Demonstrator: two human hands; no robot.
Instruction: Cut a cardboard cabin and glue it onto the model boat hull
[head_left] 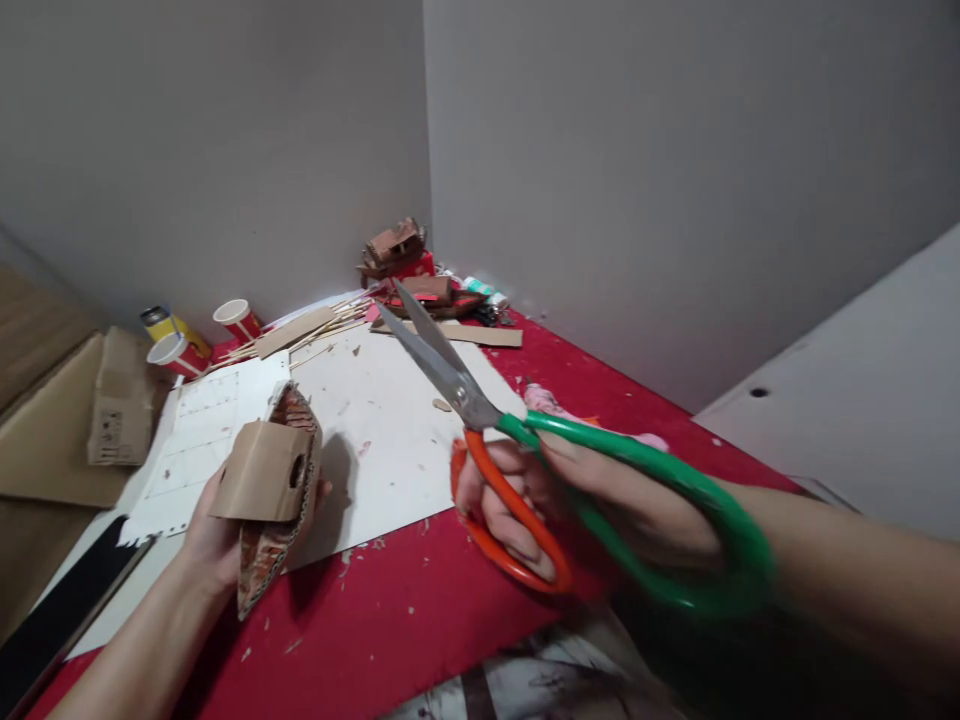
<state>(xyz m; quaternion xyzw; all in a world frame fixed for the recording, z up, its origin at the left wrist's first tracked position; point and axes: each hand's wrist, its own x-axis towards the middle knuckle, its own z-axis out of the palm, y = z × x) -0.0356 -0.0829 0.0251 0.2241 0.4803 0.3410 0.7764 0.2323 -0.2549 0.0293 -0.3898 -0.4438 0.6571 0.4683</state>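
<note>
My left hand (206, 540) is closed around a small cardboard boat (274, 560) with pointed ends and corrugated edges. Across the boat's middle arches a tan cardboard cover (259, 472) with a dark hole in its side. In my right hand (525, 490) are large scissors (465, 395), one handle green and the other orange. Their blades stand slightly apart and point up and to the left, away from the boat. My thumb is in the green loop and several fingers are in the orange one.
White paper sheets (390, 430) cover part of the red tabletop (360, 620). Paper cups (236, 315), thin wooden sticks (341, 320) and cardboard strips (480, 335) lie toward the back. Other brown cardboard models (394, 250) stand in the corner. A cardboard box (52, 430) is at left.
</note>
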